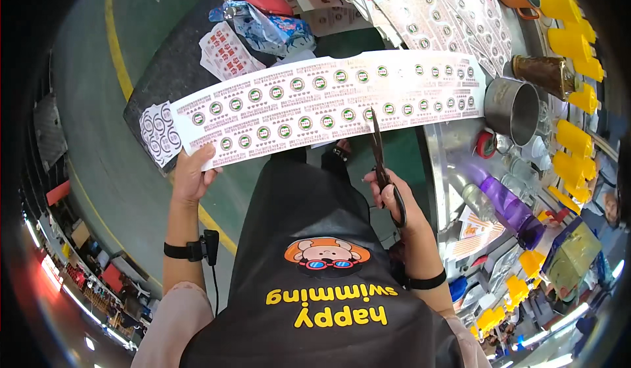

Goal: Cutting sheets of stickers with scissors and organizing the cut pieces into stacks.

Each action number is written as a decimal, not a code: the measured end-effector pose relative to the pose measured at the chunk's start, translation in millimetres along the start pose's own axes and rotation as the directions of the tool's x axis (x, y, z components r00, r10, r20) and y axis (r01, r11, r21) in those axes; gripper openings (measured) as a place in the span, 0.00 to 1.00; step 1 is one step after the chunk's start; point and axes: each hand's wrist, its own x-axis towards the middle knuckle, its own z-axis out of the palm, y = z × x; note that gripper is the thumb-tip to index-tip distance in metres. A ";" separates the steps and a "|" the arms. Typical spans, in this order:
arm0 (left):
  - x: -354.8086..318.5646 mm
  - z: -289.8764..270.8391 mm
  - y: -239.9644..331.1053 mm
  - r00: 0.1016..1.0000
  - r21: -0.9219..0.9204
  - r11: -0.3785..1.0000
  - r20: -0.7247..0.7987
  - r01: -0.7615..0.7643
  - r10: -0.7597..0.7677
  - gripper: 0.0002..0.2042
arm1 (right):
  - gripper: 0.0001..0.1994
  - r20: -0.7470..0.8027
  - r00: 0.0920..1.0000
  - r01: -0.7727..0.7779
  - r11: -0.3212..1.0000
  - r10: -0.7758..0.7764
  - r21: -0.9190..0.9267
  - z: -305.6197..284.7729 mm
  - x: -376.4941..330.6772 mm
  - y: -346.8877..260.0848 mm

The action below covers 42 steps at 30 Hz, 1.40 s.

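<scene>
Green flooring (92, 98) marked with a yellow line (118, 52) runs beneath a crowded workshop, where a person in a black apron (309, 210) works between a dark tabletop (172, 62) at upper left and a metal counter (453, 144) at right. Stretched crosswise in front of the apron is a long white sheet (328, 98) printed with 2 rows of round labels, its long axis running left to right and its right end over the counter's left edge, close to a metal pot (498, 108).

At the sheet's near edge, by its left end, the left hand (192, 174) pinches the paper, thumb on top. Set back from that same edge, the right hand (401, 200) is closed around the handles of dark scissors (378, 154), fingers apart from the paper. Those scissors point away from the body, nearly square to the sheet's length, their tip overlapping its near edge right of the middle; whether metal touches paper cannot be told from this angle. Of the 2 hands, the left is nearer the sheet.

More label sheets (427, 13) cover the counter's far end, while red-printed labels (227, 52) and a blue plastic bag (279, 34) lie at the dark tabletop. Nearer the body on the counter are a red tape roll (486, 145) and a purple bottle (506, 200).
</scene>
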 end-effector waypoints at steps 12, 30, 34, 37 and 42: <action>2.6 -2.3 -7.3 0.999 0.014 0.999 -0.006 0.051 -0.051 0.16 | 0.30 0.019 1.000 -0.019 0.999 0.019 0.026 1.6 4.3 -2.9; 3.8 -6.0 -16.5 0.998 -0.002 0.998 0.000 0.069 -0.069 0.15 | 0.32 -0.005 0.995 -0.099 0.994 0.099 0.049 2.9 8.8 2.3; 4.0 -8.2 -18.5 0.997 -0.005 0.997 -0.001 0.071 -0.071 0.14 | 0.32 -0.005 0.989 -0.150 0.988 0.150 0.046 1.8 8.0 -6.1; 4.7 -10.2 -19.6 0.997 -0.004 0.997 0.010 0.078 -0.078 0.14 | 0.31 0.016 0.988 -0.151 0.988 0.151 0.023 -3.5 6.9 -5.3; 6.7 -15.1 -22.5 0.998 0.003 0.998 0.022 0.066 -0.066 0.15 | 0.30 0.085 0.985 -0.147 0.988 0.151 -0.049 -13.8 7.3 -12.9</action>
